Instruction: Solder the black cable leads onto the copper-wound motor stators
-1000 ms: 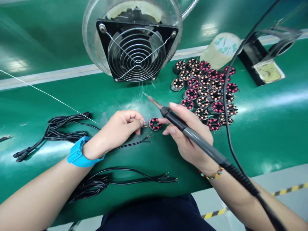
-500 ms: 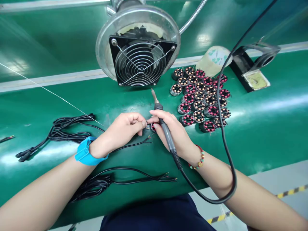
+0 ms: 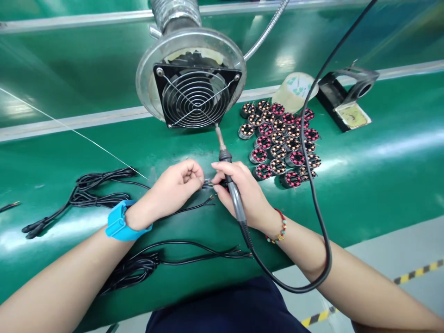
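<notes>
A glossy green table (image 3: pixel 381 175) fills my view. Nearest me lies a bundle of black wires (image 3: pixel 138 266). Just beyond it, my left hand (image 3: pixel 175 189) pinches a thin wire end (image 3: pixel 207 184), and the fingertips of my right hand (image 3: pixel 249 199) touch it. That wire looks limp and light, and is best held close to its stripped tip. The right hand is also closed around a soldering iron (image 3: pixel 232 185), which is stiff, light and hot in front, so I grip the handle. Its long axis runs away from me, tip towards the fan (image 3: pixel 196 97). A pile of coils (image 3: pixel 280 143) sits further right.

Glossy green bench (image 3: pixel 381 185), light glare; grey floor (image 3: pixel 398 259), hazard stripe.
</notes>
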The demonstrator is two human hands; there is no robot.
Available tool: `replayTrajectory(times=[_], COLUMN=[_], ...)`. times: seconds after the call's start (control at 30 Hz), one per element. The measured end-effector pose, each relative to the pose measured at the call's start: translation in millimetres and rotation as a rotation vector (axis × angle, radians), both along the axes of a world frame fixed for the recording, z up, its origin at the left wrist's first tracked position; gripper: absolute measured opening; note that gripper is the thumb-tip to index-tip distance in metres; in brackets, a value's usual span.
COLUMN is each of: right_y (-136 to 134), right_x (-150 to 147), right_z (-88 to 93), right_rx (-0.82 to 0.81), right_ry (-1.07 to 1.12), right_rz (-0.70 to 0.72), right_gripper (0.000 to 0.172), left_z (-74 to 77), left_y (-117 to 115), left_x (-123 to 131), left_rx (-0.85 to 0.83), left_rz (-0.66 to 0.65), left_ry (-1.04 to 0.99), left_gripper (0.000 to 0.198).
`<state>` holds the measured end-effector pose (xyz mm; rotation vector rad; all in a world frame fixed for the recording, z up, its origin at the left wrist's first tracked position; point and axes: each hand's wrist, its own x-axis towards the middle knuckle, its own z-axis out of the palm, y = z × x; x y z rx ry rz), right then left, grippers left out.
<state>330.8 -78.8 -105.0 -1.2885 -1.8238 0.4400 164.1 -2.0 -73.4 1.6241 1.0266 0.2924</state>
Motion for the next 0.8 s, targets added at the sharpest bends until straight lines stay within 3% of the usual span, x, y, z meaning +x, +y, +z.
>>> replayTrajectory(times=[0.5,0.8], right_y=[-1.3,0.0], right_x=[-1.8,3.8], right_z=[-2.9,-4.5], right_rx=[-0.089,-0.108], right_ry=[0.174,0.154], right_rz=[0.009,0.008], right_gripper=[0.039,0.045], left_z=[5.9,-0.8], left_y=[-7.7,-7.6], left_x=[-4.5,-0.7], left_rx=[0.184,0.138], left_rz=[-0.207,-0.100], left_ry=[0.121,0.169], left_gripper=[0.016,0.012])
